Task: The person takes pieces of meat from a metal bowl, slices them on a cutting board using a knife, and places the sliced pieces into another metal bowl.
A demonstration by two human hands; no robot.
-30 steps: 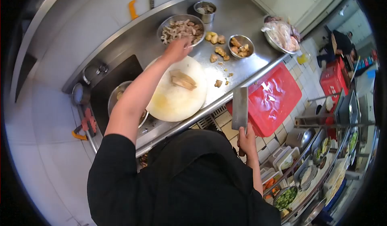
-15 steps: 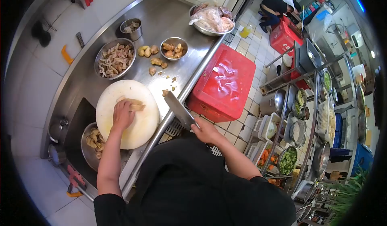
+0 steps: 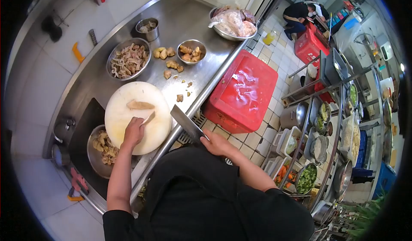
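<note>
Left hand (image 3: 135, 130) grasping a pale piece (image 3: 148, 118) over the round board (image 3: 155, 140); right hand (image 3: 216, 143) clenched on a cleaver (image 3: 187, 123).

The left grip pinches its piece above the board; the cleaver slants off the board, by the desk (image 3: 180, 22) edge; a second piece (image 3: 140, 105) lies farther in on the board; no cuttings show beside it, so both pieces seem uncut as yet; the left forearm partly screens a sink bowl (image 3: 93, 160); beyond the board sit a bowl of meat strips (image 3: 129, 59) and loose ginger-like lumps (image 3: 162, 53); a red box (image 3: 243, 94) flanks the desk; co-workers (image 3: 300, 11) bend far off.
</note>
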